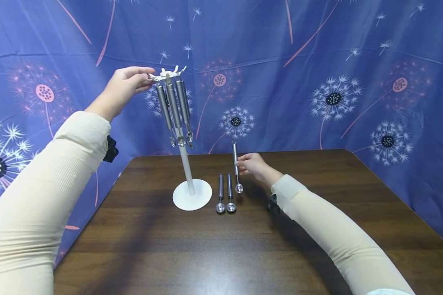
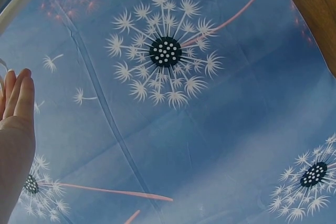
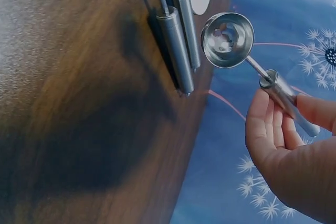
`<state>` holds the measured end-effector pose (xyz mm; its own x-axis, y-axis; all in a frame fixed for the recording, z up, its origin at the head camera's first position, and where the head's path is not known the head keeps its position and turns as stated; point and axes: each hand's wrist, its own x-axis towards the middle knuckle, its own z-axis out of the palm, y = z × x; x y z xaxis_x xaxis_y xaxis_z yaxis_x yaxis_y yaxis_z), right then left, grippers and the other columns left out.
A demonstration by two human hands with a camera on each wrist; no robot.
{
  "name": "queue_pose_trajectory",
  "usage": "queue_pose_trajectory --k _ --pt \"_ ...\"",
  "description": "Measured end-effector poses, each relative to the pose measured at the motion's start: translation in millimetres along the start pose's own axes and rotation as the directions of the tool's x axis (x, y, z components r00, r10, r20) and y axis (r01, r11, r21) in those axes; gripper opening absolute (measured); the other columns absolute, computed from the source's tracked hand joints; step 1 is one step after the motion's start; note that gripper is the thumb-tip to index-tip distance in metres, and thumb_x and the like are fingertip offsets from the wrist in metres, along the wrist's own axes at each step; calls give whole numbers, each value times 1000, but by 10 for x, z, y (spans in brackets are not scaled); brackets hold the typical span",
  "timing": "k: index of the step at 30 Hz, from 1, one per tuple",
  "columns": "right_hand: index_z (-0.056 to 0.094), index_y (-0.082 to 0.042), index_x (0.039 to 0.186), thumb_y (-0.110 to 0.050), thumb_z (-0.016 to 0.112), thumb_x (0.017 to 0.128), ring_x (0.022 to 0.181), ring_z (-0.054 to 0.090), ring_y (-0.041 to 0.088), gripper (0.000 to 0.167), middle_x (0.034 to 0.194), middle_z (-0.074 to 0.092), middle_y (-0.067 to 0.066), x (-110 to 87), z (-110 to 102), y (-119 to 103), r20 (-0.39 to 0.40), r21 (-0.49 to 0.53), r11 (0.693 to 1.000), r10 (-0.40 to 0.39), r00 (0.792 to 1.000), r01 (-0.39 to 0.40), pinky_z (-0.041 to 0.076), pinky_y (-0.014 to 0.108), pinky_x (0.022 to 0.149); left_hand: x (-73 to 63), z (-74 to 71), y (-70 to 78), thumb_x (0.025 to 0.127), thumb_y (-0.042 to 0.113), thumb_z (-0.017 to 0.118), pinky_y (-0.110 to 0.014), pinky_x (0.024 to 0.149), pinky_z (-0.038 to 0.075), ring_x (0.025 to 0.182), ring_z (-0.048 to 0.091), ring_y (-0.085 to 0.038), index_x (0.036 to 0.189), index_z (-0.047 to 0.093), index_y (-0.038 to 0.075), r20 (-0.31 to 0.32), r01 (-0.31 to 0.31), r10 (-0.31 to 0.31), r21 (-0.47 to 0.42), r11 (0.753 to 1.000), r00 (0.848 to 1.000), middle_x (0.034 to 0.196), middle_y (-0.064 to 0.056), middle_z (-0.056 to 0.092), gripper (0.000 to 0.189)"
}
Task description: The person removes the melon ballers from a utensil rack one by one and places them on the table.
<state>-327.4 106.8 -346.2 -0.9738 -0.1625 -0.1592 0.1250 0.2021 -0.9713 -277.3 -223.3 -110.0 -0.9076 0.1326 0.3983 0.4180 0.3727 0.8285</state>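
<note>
Head: hands (image 1: 131, 81) (image 1: 256, 165) pinch rack (image 1: 186, 168) and scoop (image 1: 235, 153) over wooden table (image 1: 251, 241), blue curtain (image 1: 273, 102) behind

We see a shiny metal scoop (image 3: 269, 80) held nearly upright, bowl down, right of the round-based white stand (image 1: 186, 168), whose top carries hanging metal utensils (image 1: 173, 104).

Dk brown wood-grain table (image 1: 162, 250), semi-gloss, w/ pale glare patch near front-ctr & rounded far corners. On it, L of ctr toward the back: 1 white utensil stand (image 1: 186, 164), upright, its flat rd base (image 1: 199, 203) resting full on the wood. Just R of base, 2 metal scoops lie side by side: L scoop (image 1: 220, 187) & R scoop (image 1: 229, 187), approx parallel, handles toward far edge, bowls toward near edge & close tog. Dk shadows, L & R.
</note>
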Motion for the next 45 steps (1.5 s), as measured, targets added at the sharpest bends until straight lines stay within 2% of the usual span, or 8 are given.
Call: queue_pose_trajectory --k 4,11,17,21,30,34,42,45 --pt "53 12 124 -2 60 93 66 60 9 35 80 58 1 -12 2 39 1 -7 1000 8 1000 -8 60 31 78 2 5 5 102 20 44 -25 107 44 108 61 -5 137 50 -1 -7 0 0 7 1000 1000 121 1 60 40" --pt "53 12 121 -1 61 92 67 60 11 33 78 58 1 -9 -2 139 6 -6 999 35 999 -35 58 39 86 2 15 4 103 21 43 -25 107 43 112 60 -7 136 51 1 -16 5 -5 25 1000 1000 123 -1 59 39" --pt "53 11 122 -3 63 91 66 60 11 36 84 59 3 0 -34 270 1 -19 996 87 996 -87 60 27 69 8 32 13 102 20 44 -25 107 44 111 61 -6 136 51 0 -10 2 -2 22 1000 1000 124 -3 59 39" --pt "52 11 121 -3 63 91 65 60 11 35 83 58 3 -23 -52 328 0 -18 994 105 994 -105 60 26 65 21 46 32 102 20 44 -26 107 43 111 60 -6 136 51 0 -4 -3 3 26 1000 1000 128 -5 57 40" --pt "57 8 106 -2 65 89 58 59 10 21 70 60 3 -19 8 396 2 -30 985 168 986 -167 59 26 62 -9 23 14 103 20 43 -25 107 43 108 61 -6 136 50 0 -18 9 -9 13 1000 1000 114 4 62 40" --pt "57 6 101 -1 65 89 57 58 11 16 69 59 4 -1 11 431 1 -40 978 205 979 -205 60 27 65 -12 20 16 103 20 43 -25 107 43 108 61 -6 136 50 0 -16 4 -4 11 1000 1000 113 6 62 40" --pt "50 10 114 0 66 88 52 58 11 32 65 59 5 51 -3 541 13 -54 961 273 962 -272 60 26 62 -18 23 11 103 18 43 -26 107 44 105 62 -4 136 50 -1 -19 0 0 2 1000 1000 111 6 63 39" --pt "50 9 113 0 66 88 50 58 10 31 62 58 4 57 1 562 24 -52 956 289 957 -287 59 24 59 -20 26 11 103 19 43 -26 107 43 107 62 -5 137 50 -1 -21 -2 2 15 1000 1000 119 0 62 40"
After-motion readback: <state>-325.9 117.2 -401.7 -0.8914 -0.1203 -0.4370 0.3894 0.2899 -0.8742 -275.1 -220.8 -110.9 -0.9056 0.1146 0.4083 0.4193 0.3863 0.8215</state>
